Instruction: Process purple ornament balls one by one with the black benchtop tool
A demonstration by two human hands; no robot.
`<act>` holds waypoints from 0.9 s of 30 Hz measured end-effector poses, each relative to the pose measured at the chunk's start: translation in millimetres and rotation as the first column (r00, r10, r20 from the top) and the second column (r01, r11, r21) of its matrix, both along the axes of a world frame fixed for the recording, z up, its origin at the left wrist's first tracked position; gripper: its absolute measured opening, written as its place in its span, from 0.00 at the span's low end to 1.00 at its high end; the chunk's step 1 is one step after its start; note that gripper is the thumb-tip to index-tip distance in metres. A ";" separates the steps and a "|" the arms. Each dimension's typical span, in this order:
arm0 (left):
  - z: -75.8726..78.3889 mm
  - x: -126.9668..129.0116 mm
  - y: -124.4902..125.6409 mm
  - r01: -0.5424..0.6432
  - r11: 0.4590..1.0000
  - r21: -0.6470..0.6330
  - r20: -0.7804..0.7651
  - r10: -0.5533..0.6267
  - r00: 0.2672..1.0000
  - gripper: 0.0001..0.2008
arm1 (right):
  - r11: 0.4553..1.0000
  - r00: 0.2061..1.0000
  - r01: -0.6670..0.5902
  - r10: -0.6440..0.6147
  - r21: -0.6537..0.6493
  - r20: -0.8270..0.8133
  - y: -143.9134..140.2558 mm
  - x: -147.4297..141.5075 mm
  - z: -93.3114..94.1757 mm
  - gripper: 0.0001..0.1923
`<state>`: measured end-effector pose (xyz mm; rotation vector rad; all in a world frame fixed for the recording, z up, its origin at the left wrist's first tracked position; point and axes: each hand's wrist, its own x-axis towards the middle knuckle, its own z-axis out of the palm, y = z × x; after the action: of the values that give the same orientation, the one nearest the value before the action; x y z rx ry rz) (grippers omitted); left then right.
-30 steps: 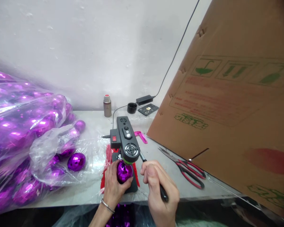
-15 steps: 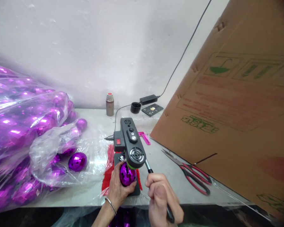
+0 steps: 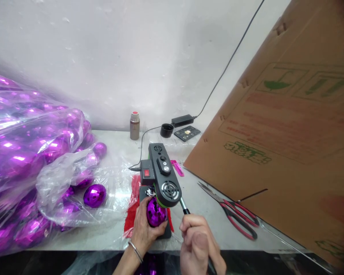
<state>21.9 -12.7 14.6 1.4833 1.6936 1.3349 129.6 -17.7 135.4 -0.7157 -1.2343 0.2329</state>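
A cardboard box (image 3: 263,149) stood tilted to the right of both hands' fingers and beyond them. A table (image 3: 190,189) spread beneath and past the fingers. A clear plastic bag (image 3: 53,191) filled with faceted purple balls lay well to the left of the left fingers. Red-and-black scissors (image 3: 224,202) rested to the right of the right fingers, apart from them. A black device (image 3: 164,172) with a rounded head stood just beyond the left fingers, on a base edged by red sheeting (image 3: 132,214).

The right hand (image 3: 202,242) was closed around the black grip of a lever (image 3: 185,209), whose metal rod ran forward from the fingers to the head's edge. The left hand (image 3: 145,225) was curled about a purple ball (image 3: 156,214): the fingers lay along its left side, the thumb across its near right side, and the ball sat between them, under the head. Contact between ball and head could not be determined.

Far beyond the fingers stood a bottle (image 3: 134,128), a black adapter (image 3: 182,120), a dark flat case (image 3: 187,133) and a black cup (image 3: 166,131); nearer lay a pink strip (image 3: 177,168).
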 end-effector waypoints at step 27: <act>-1.0 1.0 3.1 0.018 1.000 -0.015 -0.002 -0.018 1.000 0.36 | 1.000 0.998 -0.014 0.014 0.001 -0.057 2.5 -7.2 6.5 0.25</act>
<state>22.9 -9.6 13.6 1.4884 1.6849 1.3086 122.4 -15.2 141.8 -0.6959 -1.1849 0.2626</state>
